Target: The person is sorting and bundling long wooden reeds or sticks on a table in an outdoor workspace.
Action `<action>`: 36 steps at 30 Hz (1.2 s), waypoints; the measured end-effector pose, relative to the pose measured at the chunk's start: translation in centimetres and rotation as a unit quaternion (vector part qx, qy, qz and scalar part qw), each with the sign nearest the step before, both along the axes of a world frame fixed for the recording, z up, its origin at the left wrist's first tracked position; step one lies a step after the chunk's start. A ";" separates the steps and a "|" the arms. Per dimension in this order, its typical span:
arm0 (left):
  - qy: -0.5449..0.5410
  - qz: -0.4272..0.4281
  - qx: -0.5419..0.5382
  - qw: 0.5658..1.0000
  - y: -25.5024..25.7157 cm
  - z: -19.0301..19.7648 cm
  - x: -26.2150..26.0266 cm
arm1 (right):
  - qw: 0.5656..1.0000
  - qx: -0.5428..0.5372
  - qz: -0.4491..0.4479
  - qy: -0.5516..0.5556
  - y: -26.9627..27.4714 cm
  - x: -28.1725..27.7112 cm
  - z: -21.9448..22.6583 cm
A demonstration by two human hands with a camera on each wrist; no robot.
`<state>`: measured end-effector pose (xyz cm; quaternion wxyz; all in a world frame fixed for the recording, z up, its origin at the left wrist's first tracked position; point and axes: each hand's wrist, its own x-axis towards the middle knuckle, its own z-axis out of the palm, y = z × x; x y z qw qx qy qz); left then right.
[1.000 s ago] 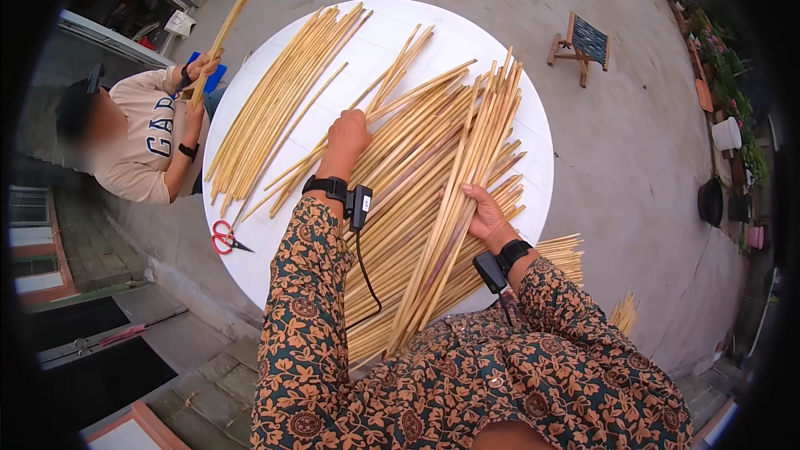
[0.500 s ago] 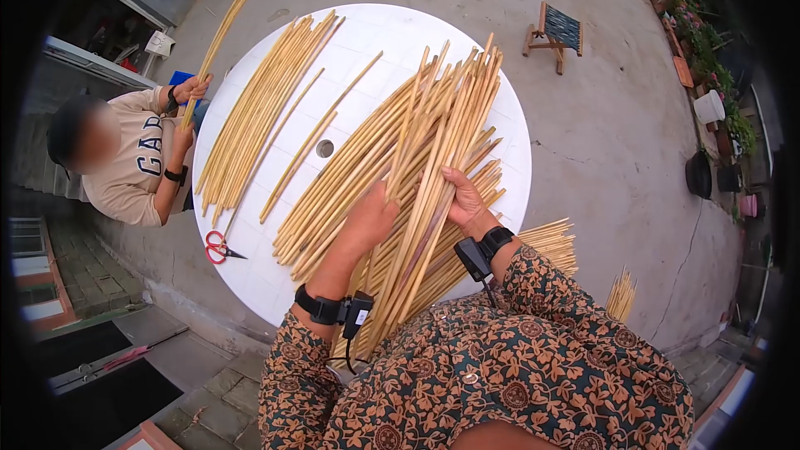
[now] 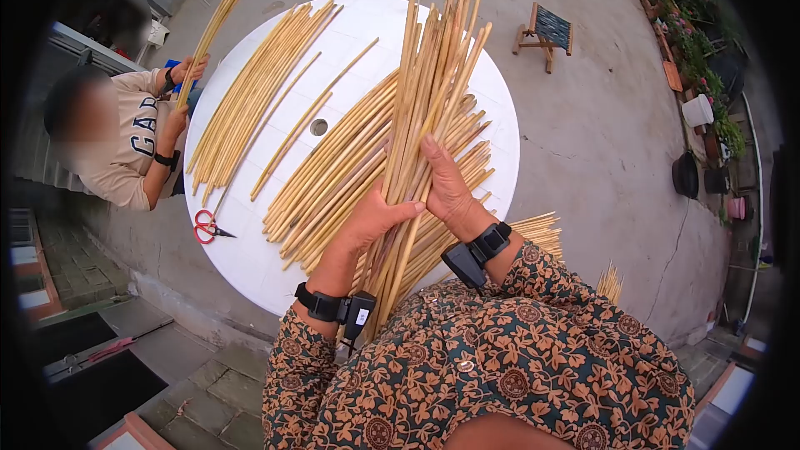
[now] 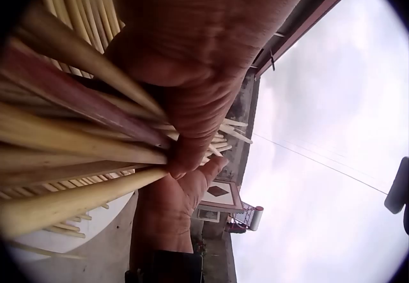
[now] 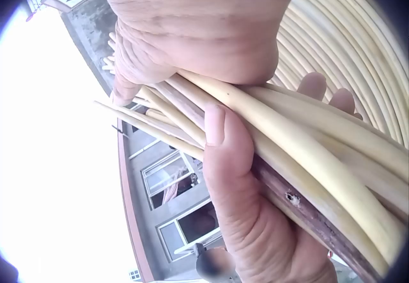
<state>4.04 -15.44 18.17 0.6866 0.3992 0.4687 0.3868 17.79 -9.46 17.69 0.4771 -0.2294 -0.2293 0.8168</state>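
Note:
Both my hands grip one thick bundle of long yellowish stalks, lifted at a slant over the near side of a round white table. My left hand wraps the bundle from the left, low down, its thumb lying across the front. Just above it, my right hand holds the right side with its thumb along the stalks. One stalk in the bundle is dark purple-brown in the right wrist view. Beneath lies a broad layer of loose stalks.
Another row of stalks and two or three single ones lie on the left. Red-handled scissors rest at the left edge. A person beside the table holds stalks. A folding stool stands beyond.
My left hand has come in from the middle of the table with stalks and joined them to the right hand's bundle. The bundle now stands steeper, and both hands are close together.

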 end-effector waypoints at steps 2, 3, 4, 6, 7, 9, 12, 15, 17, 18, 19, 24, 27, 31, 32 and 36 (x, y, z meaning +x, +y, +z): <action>-0.017 -0.012 0.000 1.000 -0.4 1.4 -0.8 | 0.996 0.059 0.023 -0.060 -0.2 -0.5 0.4; -0.025 -0.017 0.002 1.000 -0.6 2.3 -1.2 | 0.995 0.071 0.033 -0.065 -0.3 -0.8 1.1; -0.010 -0.022 -0.008 1.000 -0.8 3.0 -1.6 | 0.993 0.083 0.044 -0.070 -0.4 -1.2 2.2; 0.028 -0.024 0.033 0.999 -1.3 4.4 -2.3 | 0.990 0.107 0.053 -0.074 -0.7 -2.1 3.7; 0.047 -0.026 0.050 0.997 -1.1 4.9 -2.4 | 0.987 0.134 0.057 -0.063 -0.1 -2.4 4.4; 0.065 -0.014 0.074 0.995 1.0 6.4 -1.9 | 0.984 0.169 0.057 -0.028 2.1 -2.2 5.8; 0.117 0.066 0.171 0.976 -8.8 12.5 -5.0 | 0.955 0.278 0.107 0.015 -5.7 -6.4 12.8; 0.145 0.111 0.261 0.948 -12.7 16.5 -6.3 | 0.913 0.368 0.177 0.019 -8.9 -7.8 19.0; 0.162 0.111 0.305 0.932 -11.7 15.7 -7.1 | 0.879 0.431 0.202 0.006 -7.7 -8.0 20.2; 0.151 0.118 0.299 0.935 -11.6 15.3 -7.5 | 0.869 0.451 0.204 0.015 -7.4 -8.3 19.9; 0.141 0.126 0.293 0.937 -11.4 14.8 -7.5 | 0.858 0.470 0.206 0.024 -7.1 -8.5 19.5; 0.111 0.185 0.262 0.941 -14.6 9.4 -7.6 | 0.827 0.516 0.167 -0.148 -9.8 -9.4 14.1; 0.150 0.180 0.208 0.950 -16.1 4.7 -7.6 | 0.851 0.486 0.130 -0.150 -12.1 -10.6 8.3; 0.211 0.221 0.205 0.930 -15.5 1.8 -7.2 | 0.851 0.465 0.146 -0.198 -12.6 -10.6 6.6; 0.225 0.214 0.204 0.928 -14.9 1.7 -7.5 | 0.848 0.465 0.151 -0.207 -11.9 -10.6 6.8; 0.268 0.227 0.226 0.909 -13.8 4.8 -6.1 | 0.861 0.453 0.161 -0.168 -10.9 -9.3 9.8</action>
